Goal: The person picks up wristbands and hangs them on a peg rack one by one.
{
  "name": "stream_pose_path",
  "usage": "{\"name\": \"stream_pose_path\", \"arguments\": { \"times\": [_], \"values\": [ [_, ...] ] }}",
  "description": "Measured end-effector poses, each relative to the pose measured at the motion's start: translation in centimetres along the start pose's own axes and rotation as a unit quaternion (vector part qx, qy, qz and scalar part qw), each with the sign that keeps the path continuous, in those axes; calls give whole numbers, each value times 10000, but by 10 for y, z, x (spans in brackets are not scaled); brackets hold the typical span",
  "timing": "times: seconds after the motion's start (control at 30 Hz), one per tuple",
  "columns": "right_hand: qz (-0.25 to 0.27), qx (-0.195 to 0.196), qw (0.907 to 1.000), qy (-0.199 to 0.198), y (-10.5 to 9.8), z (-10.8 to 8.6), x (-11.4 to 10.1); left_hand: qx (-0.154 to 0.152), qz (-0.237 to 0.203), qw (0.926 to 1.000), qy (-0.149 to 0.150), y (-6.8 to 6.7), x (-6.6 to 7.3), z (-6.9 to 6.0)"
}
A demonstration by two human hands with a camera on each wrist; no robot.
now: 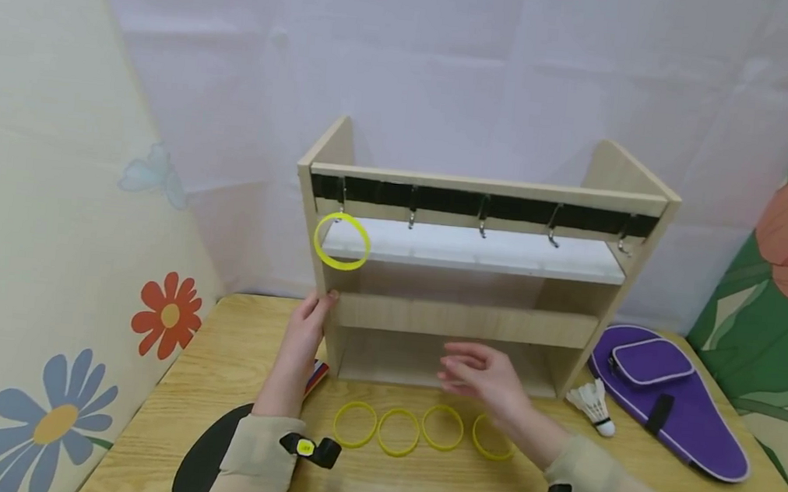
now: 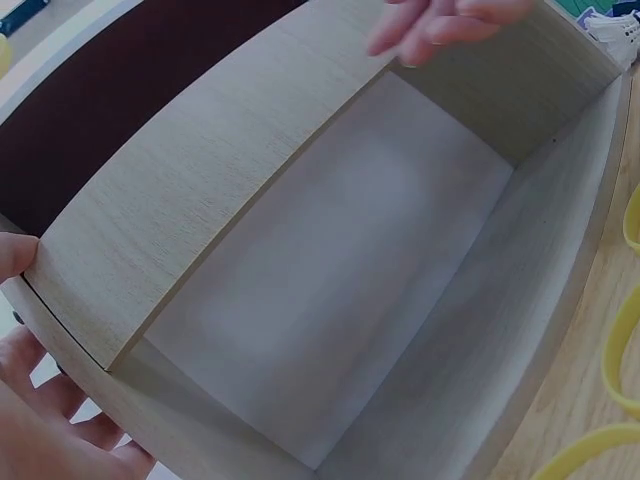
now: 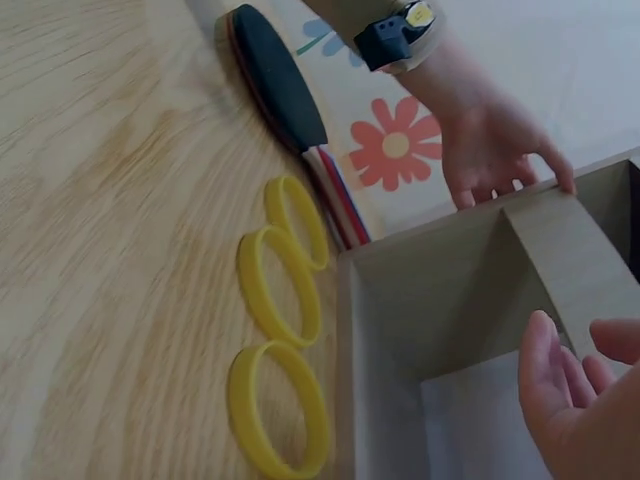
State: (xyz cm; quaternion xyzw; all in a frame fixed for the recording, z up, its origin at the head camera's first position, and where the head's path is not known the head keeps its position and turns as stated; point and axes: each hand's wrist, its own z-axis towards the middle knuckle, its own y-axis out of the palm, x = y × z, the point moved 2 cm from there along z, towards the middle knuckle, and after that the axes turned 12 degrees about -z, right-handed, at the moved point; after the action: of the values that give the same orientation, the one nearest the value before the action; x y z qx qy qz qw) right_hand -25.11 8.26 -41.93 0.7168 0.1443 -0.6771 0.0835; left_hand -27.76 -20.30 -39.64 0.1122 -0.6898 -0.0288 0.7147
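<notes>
A small wooden shelf rack (image 1: 468, 320) stands on the table, with a row of metal hooks (image 1: 483, 216) along a black strip at its top. From the leftmost hook hangs a yellow ring (image 1: 367, 253). My left hand (image 1: 306, 324) grips the rack's left side panel, thumb on the front and fingers around the outer face, as the left wrist view shows. Before the lower opening hovers my right hand (image 1: 488, 375), fingers loosely bent and holding nothing. Several more yellow rings lie in a row on the table, among them one ring (image 1: 379, 432) at the left end; my right forearm is near the rightmost.
Right of the rack lie a white shuttlecock (image 1: 591, 408) and a purple racket case (image 1: 675, 407). A black paddle (image 1: 207, 448) with a striped handle is at the left, partly under my left forearm. Flower-printed cloth (image 1: 56, 169) and a pale backdrop surround the wooden table (image 1: 161, 413).
</notes>
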Motion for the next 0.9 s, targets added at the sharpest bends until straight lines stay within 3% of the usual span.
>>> {"name": "stream_pose_path", "arguments": {
  "times": [0.2,0.57,0.9],
  "values": [
    [90,40,9999,60,-18,-7,15,-33,-27,10000,6,2,1,-1],
    [-218,367,9988,233,-49,-20,38,-36,-42,10000,-4,2,0,0],
    [-459,296,9982,234,-68,-30,60,27,5,10000,-13,1,1,-3]
  ]
}}
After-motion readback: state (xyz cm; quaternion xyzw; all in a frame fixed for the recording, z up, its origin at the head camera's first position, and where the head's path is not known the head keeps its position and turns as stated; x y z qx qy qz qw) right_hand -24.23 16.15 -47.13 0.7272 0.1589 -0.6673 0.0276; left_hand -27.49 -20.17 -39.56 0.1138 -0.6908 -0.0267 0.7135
